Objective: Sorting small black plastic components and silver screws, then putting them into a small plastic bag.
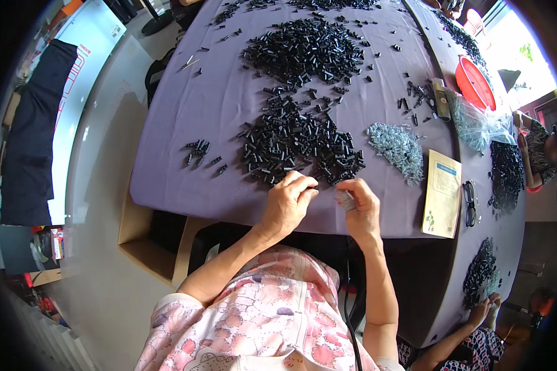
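My left hand (286, 203) is closed at the near edge of the table, thumb and forefinger pinched on a small black plastic piece (316, 187) that is mostly hidden. A short way to its right, my right hand (364, 210) is curled closed with its fingertips together. Something pale and greyish shows by its fingers, too small to tell whether it is a wrap or held parts. Just beyond both hands spreads a heap of small black tubular plastic parts (291, 139). A pile of small clear parts (397, 151) lies to the right of that heap.
A larger black heap (306, 49) lies farther back on the purple-covered table (185, 179). At right are a tan booklet (442, 195), glasses (470, 203), a clear bag (476, 127) and a red basket (474, 83). An open carton (148, 241) stands below left. Other people work along the right side.
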Motion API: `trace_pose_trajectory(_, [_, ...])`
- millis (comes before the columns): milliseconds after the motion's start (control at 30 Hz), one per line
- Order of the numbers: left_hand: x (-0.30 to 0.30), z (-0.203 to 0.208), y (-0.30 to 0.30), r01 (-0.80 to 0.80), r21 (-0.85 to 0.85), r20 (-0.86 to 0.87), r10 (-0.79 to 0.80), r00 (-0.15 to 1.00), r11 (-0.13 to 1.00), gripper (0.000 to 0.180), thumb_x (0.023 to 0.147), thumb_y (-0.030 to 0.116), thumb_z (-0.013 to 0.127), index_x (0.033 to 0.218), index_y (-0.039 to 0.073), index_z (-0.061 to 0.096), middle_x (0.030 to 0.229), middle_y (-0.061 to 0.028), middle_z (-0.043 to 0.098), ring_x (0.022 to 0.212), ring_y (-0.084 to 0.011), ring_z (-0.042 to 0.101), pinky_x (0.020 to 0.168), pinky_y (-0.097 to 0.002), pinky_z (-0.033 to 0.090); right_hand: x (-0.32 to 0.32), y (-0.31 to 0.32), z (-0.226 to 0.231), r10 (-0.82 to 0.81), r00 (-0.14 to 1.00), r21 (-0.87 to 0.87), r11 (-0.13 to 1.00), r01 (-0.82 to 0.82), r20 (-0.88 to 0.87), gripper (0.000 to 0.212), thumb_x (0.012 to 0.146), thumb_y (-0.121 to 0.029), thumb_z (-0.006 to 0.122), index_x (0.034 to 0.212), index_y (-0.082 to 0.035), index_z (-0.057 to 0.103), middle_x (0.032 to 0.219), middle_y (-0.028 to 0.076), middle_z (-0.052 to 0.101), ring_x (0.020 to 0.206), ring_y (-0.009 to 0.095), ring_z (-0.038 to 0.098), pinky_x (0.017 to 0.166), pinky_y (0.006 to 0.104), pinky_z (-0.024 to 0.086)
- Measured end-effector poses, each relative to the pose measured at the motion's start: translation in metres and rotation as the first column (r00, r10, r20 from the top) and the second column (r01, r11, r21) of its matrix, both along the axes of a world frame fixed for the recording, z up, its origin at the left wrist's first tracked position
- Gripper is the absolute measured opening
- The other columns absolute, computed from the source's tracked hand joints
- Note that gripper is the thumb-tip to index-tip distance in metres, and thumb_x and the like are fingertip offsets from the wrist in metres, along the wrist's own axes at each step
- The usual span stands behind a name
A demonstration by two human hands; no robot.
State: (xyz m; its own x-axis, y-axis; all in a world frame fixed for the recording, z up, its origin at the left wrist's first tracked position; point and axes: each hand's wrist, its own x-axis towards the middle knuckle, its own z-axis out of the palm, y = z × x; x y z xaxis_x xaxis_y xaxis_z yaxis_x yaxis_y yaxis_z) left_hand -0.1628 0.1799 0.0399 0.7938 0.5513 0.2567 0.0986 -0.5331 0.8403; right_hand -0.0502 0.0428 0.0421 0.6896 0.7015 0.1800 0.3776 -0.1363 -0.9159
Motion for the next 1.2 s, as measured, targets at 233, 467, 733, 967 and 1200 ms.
trace_pose_trajectory(233, [-0.005, -0.003, -0.003, 0.048, -0.047, 0.062, -0.045, 0.997, 0.998, 0.02, 0.073, -0.005, 0.067, 0.09, 0.002, 0.063, 0.085, -0.0088, 0.06, 0.072, -0.0228, 0.062, 0.063, -0.0297, 0.05, -0.017, 0.013, 0.007, 0.08, 0.989, -0.052, 0.996, -0.074, 0.128, 0.036, 0.062, 0.015, 0.052, 0.093, -0.002, 0.059, 0.084, 0.013, 0.059, 0.077, 0.032, 0.059, 0.068, 0.0337, 0.048])
trace_pose_trajectory(467, [-0.014, -0.008, -0.006, 0.077, -0.081, 0.054, -0.073, 0.996, 0.994, 0.021, 0.072, -0.007, 0.066, 0.091, 0.001, 0.063, 0.085, -0.0097, 0.061, 0.075, -0.0239, 0.062, 0.065, -0.0308, 0.05, -0.023, 0.013, 0.018, 0.138, 0.98, -0.138, 0.983, -0.119, 0.14, 0.039, 0.06, 0.018, 0.047, 0.092, 0.0, 0.06, 0.084, 0.012, 0.059, 0.077, 0.027, 0.06, 0.07, 0.0306, 0.049])
trace_pose_trajectory(733, [-0.025, -0.013, -0.005, 0.092, -0.109, 0.058, -0.086, 0.995, 0.99, 0.022, 0.071, -0.008, 0.066, 0.091, 0.001, 0.062, 0.086, -0.0106, 0.061, 0.077, -0.0249, 0.062, 0.067, -0.0314, 0.05, -0.024, 0.013, 0.012, 0.241, 0.961, -0.17, 0.961, -0.218, 0.134, 0.033, 0.065, 0.015, 0.052, 0.093, -0.002, 0.058, 0.083, 0.014, 0.061, 0.078, 0.032, 0.062, 0.067, 0.0362, 0.049])
trace_pose_trajectory(967, [-0.038, -0.014, 0.003, 0.185, -0.091, 0.108, -0.175, 0.979, 0.979, 0.019, 0.073, -0.006, 0.066, 0.09, 0.001, 0.062, 0.084, -0.0094, 0.06, 0.077, -0.0233, 0.061, 0.067, -0.0314, 0.049, -0.015, 0.017, 0.017, 0.104, 0.789, -0.283, 0.898, -0.336, -0.605, 0.014, 0.078, 0.007, 0.061, 0.09, 0.0, 0.058, 0.08, 0.006, 0.065, 0.073, 0.011, 0.064, 0.057, 0.0239, 0.052])
trace_pose_trajectory(1200, [-0.043, -0.014, 0.008, 0.2, -0.162, 0.146, -0.177, 0.973, 0.966, 0.016, 0.076, -0.004, 0.065, 0.09, 0.002, 0.062, 0.085, -0.0082, 0.059, 0.074, -0.021, 0.06, 0.066, -0.0293, 0.048, -0.016, 0.025, 0.008, 0.147, 0.662, -0.17, 0.905, -0.389, -0.735, 0.012, 0.08, 0.002, 0.063, 0.09, -0.002, 0.059, 0.072, 0.002, 0.061, 0.066, 0.008, 0.062, 0.052, 0.0199, 0.05])
